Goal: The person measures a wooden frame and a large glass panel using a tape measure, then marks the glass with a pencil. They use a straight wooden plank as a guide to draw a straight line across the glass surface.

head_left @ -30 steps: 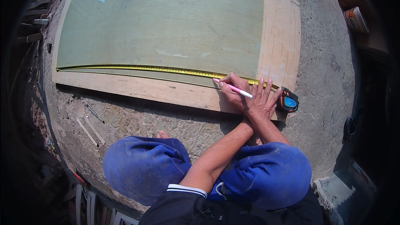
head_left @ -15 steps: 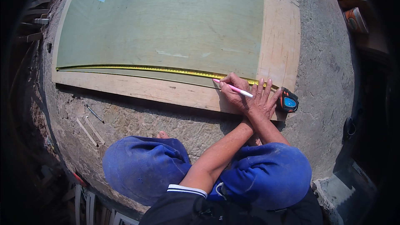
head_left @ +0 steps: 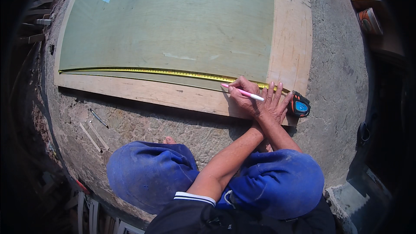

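My forearms cross over the near right part of a sheet of glass (head_left: 173, 26) on a pale wooden board (head_left: 147, 90). A yellow tape measure blade (head_left: 173, 74) stretches along the glass near its front edge, running to the black, orange and blue tape measure case (head_left: 300, 104) at the board's right corner. My left hand (head_left: 277, 102) reaches across to the right, its fingers spread over the blade beside the case. Closed in a pinch, my right hand (head_left: 243, 96) holds a pink and white pen (head_left: 249, 94), tip pointing left just below the blade. Its palm partly hides the left hand.
Rough concrete (head_left: 338, 69) surrounds the board. On the left lie a thin pen-like tool (head_left: 99, 118) and two narrow strips (head_left: 91, 137). An orange and white can (head_left: 369, 21) rests at the far right. My blue-clad knees (head_left: 147, 173) are close to the board's front edge.
The pen has tilted very slightly in my right hand, its tip a touch lower. My left hand, the tape measure and the glass look unmoved.
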Demonstrator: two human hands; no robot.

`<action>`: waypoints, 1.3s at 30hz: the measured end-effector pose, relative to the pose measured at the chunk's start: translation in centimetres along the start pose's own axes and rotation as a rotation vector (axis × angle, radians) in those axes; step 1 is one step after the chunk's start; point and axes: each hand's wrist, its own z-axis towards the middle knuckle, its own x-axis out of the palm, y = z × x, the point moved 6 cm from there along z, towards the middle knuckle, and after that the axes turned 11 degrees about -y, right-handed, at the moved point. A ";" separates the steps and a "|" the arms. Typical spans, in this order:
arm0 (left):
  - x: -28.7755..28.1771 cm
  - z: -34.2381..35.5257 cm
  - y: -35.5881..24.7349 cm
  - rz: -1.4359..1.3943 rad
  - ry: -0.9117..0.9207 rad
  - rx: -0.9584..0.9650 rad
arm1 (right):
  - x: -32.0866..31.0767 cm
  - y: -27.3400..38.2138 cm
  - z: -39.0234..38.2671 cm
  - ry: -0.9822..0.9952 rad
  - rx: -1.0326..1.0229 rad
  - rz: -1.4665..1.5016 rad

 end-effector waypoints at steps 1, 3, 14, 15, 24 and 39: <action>-0.1 0.1 0.0 -0.005 0.001 -0.001 | -0.1 -0.2 -0.1 0.007 0.063 -0.037; -0.4 0.2 -0.1 -0.002 -0.001 -0.003 | -1.6 0.6 -0.6 -0.083 0.064 0.085; -2.2 0.7 -0.2 -0.003 0.070 0.033 | -18.2 2.0 -5.4 -0.009 -0.383 -0.965; -2.2 0.7 -0.3 0.020 0.065 0.045 | -18.8 1.4 -5.8 0.015 -0.385 -1.003; -4.0 1.1 -0.3 0.034 -0.036 0.036 | -20.5 -0.5 -4.7 0.212 -0.392 -0.880; -14.5 0.0 14.1 -1.428 -1.120 -1.157 | -22.7 5.1 -3.6 0.487 -0.240 -0.542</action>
